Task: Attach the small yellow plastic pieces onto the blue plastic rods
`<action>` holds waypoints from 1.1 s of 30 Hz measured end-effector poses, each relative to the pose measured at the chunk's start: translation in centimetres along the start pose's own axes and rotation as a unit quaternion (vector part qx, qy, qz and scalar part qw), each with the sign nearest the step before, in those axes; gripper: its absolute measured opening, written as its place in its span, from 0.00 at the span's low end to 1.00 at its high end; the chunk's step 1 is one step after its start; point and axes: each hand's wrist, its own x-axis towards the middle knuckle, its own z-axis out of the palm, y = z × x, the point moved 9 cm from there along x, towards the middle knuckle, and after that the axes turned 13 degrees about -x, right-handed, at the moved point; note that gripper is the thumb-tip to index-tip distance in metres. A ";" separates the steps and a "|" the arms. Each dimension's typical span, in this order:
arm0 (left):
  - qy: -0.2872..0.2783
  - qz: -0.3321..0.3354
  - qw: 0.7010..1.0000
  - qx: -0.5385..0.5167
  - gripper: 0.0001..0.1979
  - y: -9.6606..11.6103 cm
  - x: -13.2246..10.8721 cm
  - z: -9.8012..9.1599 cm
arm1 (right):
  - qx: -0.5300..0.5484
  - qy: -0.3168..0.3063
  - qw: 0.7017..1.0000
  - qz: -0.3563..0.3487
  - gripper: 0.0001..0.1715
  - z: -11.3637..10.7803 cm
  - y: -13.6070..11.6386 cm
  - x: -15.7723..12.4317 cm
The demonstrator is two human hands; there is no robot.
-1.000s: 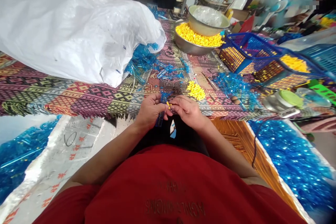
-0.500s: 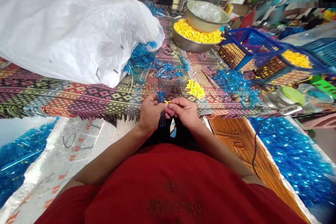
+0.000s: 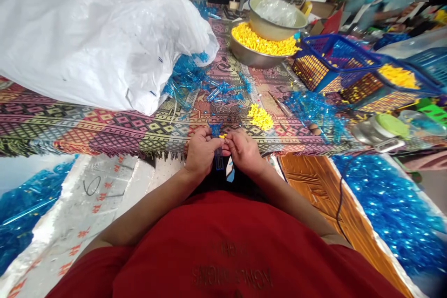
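L hand (image 3: 201, 154) grips blue plastic piece (image 3: 219, 162) at 6 o'clock; R hand (image 3: 245, 151) pinches tiny yellow bit (image 3: 222, 136) against it. Fitting step, prob.; next needs yellow bit pressed home.

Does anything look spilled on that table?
A loose heap of small yellow pieces lies on the patterned cloth, outside the steel bowl, and blue plastic pieces sprawl beside the white sack. Both look spilled, though maybe on purpose.

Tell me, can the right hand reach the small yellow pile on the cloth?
Probably yes. The right hand sits just below the small yellow pile, nothing between them on the patterned cloth. It seems to hold a tiny yellow piece, so must perhaps release that first.
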 end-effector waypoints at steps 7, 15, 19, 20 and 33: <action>-0.046 -0.025 0.997 0.051 0.12 0.3 -0.3 -0.1 | 0.007 0.019 0.999 -0.037 0.06 -1.3 -0.2 0.1; -0.068 -0.047 0.995 0.061 0.10 -0.2 -0.6 -0.2 | -0.019 0.004 0.995 -0.097 0.07 -1.7 -1.1 0.2; -0.044 -0.044 0.997 0.047 0.13 -0.2 -0.6 -0.5 | -0.036 0.003 0.995 -0.098 0.07 -1.9 -1.1 0.2; -0.039 -0.043 0.997 0.044 0.14 -0.2 -0.6 -0.6 | -0.040 0.005 0.994 -0.100 0.06 -1.9 -1.1 0.1; -0.052 -0.049 0.997 0.021 0.17 -0.9 -0.7 -0.5 | -0.075 0.017 0.989 -0.129 0.06 -2.1 -1.7 0.1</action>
